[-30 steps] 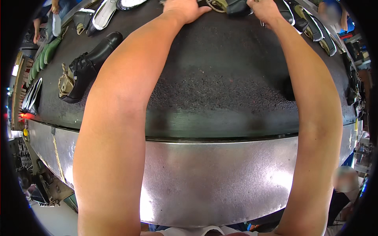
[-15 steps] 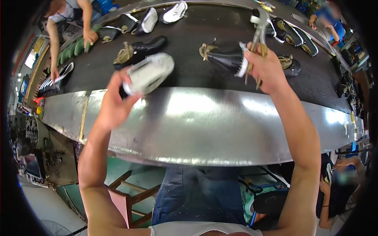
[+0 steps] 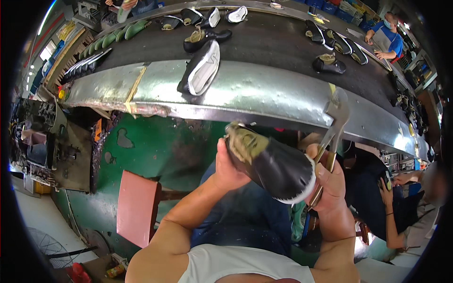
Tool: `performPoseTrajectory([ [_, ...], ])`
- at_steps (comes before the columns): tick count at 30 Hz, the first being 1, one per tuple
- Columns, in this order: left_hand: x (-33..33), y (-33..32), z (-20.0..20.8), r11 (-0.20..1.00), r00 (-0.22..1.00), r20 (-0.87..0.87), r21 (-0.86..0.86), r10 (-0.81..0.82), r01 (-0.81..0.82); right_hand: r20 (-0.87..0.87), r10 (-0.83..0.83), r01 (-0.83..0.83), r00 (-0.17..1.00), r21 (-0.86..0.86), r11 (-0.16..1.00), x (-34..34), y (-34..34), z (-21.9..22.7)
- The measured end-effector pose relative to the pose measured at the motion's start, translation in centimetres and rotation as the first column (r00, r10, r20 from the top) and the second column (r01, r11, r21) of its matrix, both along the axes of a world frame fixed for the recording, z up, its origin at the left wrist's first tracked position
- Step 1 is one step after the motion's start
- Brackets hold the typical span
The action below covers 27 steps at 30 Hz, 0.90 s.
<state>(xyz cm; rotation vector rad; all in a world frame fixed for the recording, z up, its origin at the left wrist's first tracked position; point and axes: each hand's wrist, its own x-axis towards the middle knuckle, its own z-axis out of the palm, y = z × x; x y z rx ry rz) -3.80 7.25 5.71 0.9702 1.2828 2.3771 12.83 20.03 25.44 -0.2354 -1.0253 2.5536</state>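
Note:
Across my lap I hold a black shoe upper (image 3: 281, 165) with an olive lining, tilted, its toe pointing down to the right. A white ragged edge runs round its toe. My left hand (image 3: 230, 165) is closed round the heel end. In my right hand (image 3: 330, 186) are the handles of metal lasting pincers (image 3: 336, 118), their hammer-like head pointing up. The right fingers are close beside the toe; whether they touch it I cannot tell. Ahead, a black shoe with a pale underside (image 3: 203, 73) lies tipped across the bench's metal edge (image 3: 264, 87).
Shoe uppers (image 3: 207, 37) stand on the dark bench top, with more at the back and right (image 3: 340, 43). Green shoe forms (image 3: 113, 37) line the far left. A pink stool (image 3: 137, 207) stands left of me. People work at the far right (image 3: 388, 40) and lower right (image 3: 406, 203).
The pale-bottomed shoe has left my left hand and lies on the bench edge. My left hand now holds the black upper over my lap. My right hand came down and nearer with the pincers.

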Motion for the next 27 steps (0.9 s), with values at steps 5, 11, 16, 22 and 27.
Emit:
performPoseTrajectory([
  [5,5.9,-8.9,2.8,0.755,0.907,-0.234,-0.644,-0.35,0.125,0.482,-0.053,-0.097,0.875,0.28,0.955,7.2,0.6,-7.9],
  [11,8.0,-6.9,1.7,-0.145,0.706,-0.033,-0.971,-0.708,-0.19,0.715,-0.125,-0.049,0.688,0.218,0.975,12.4,-2.5,-17.8],
  [16,7.6,0.3,-1.5,0.024,0.688,-0.148,-0.982,-0.71,-0.186,0.702,-0.136,-0.114,0.7,0.297,0.948,14.6,-4.7,-20.8],
  [22,4.5,1.1,-4.8,0.511,0.856,0.347,-0.692,-0.383,0.51,0.755,-0.125,-0.373,0.644,0.452,0.81,14.0,-5.3,-18.0],
  [27,3.4,-4.7,1.7,0.676,0.807,0.382,-0.445,-0.451,0.588,0.714,0.097,-0.566,0.693,0.456,0.687,11.2,-6.2,-13.5],
])
